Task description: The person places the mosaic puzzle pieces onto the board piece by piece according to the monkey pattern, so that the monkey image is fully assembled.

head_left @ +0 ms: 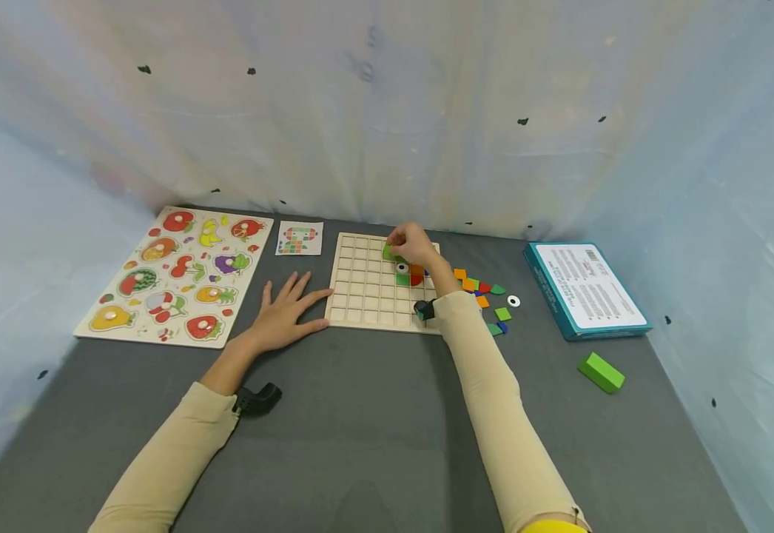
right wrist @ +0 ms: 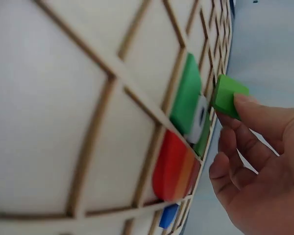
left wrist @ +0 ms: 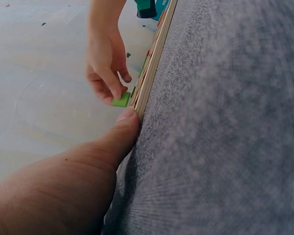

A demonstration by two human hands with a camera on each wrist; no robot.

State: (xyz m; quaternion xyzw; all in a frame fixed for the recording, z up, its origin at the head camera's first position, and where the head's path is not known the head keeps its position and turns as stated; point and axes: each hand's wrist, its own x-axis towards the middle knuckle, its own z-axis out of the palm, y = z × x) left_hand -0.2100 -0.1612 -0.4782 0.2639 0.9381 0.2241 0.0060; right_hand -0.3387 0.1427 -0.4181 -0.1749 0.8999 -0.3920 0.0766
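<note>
Thumb (right wrist: pixel 264 115) and fingers of the right hand (head_left: pixel 414 243) pinch one light green square tile (right wrist: pixel 226 93), holding it at the far part of one wooden grid board (head_left: pixel 367 297), where I cannot tell whether it touches. Close by, six coloured pieces show on the board in the right wrist view: two green tiles (right wrist: pixel 186 100), one white disc (right wrist: pixel 198 120) with a dark centre, one red piece (right wrist: pixel 166 169), one orange piece (right wrist: pixel 187 169) and one blue piece (right wrist: pixel 169 216). The left hand (head_left: pixel 280 318) grasps nothing; its fingers are spread straight on the table (head_left: pixel 360 422), two of its tips touching the board's left edge. Two beige sleeves (head_left: pixel 490 400) cover the arms, with one black device (head_left: pixel 258 400) at each wrist. Just right of the board lie loose pieces (head_left: pixel 483 302), among them one white disc (head_left: pixel 513 301); the right arm hides some, so their full number cannot be told. Left of the board are one small picture card (head_left: pixel 299 238) and, farther left, one fruit puzzle (head_left: pixel 177 285) with eleven large pictures. Well to the right lie one teal box (head_left: pixel 590 285) and, nearer the person, one green block (head_left: pixel 601 372).
</note>
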